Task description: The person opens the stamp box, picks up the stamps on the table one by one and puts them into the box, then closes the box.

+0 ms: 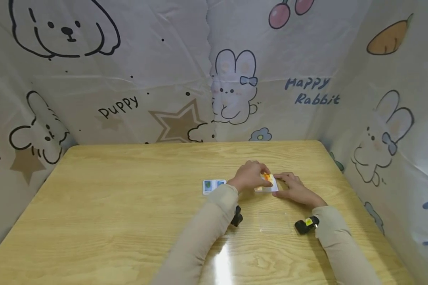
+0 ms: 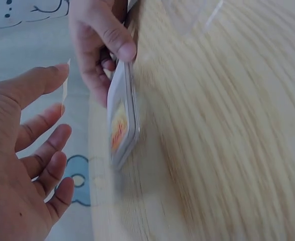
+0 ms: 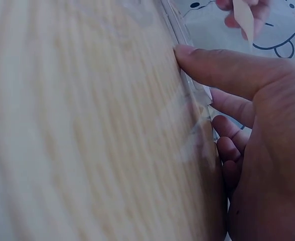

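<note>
My left hand (image 1: 249, 176) pinches a thin card (image 2: 65, 89) by its edge between thumb and index finger; the other fingers are loosely bent. This card is seen nearly edge-on in the left wrist view. Just below it, a flat case of cards (image 2: 121, 113) lies at the table surface, with an orange-red picture on its upper face. At the case's right end, my right hand (image 1: 297, 190) holds it, thumb (image 3: 207, 63) on the near edge and fingers on the far side. In the head view, the left hand partly covers the case.
To the left lie cards with blue and green pictures (image 1: 208, 185), partly hidden by the left wrist. A clear plastic lid-like piece (image 1: 274, 222) lies on the wooden table (image 1: 128, 213) nearer the body. Printed cloth (image 1: 178, 71) encloses the back and sides.
</note>
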`<act>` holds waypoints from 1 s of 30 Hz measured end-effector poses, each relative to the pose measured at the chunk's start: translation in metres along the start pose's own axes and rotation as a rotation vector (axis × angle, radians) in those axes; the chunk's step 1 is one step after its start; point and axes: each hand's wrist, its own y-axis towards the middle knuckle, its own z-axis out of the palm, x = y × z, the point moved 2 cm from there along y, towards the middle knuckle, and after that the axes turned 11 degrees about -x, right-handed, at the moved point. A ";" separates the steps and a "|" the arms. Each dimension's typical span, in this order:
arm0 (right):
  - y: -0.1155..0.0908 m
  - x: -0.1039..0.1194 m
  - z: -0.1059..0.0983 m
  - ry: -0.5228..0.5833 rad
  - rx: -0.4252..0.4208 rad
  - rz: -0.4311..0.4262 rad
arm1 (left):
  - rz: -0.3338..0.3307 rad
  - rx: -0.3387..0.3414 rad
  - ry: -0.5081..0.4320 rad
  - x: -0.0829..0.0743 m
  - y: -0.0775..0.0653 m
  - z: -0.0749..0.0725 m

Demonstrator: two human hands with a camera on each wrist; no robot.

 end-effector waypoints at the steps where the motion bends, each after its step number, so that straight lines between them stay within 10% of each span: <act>1: 0.000 0.001 0.000 0.002 -0.002 -0.002 | 0.007 -0.007 0.018 -0.002 0.001 0.001; 30: 0.002 -0.004 0.002 0.025 -0.015 -0.008 | -0.011 -0.002 0.185 -0.005 0.011 0.032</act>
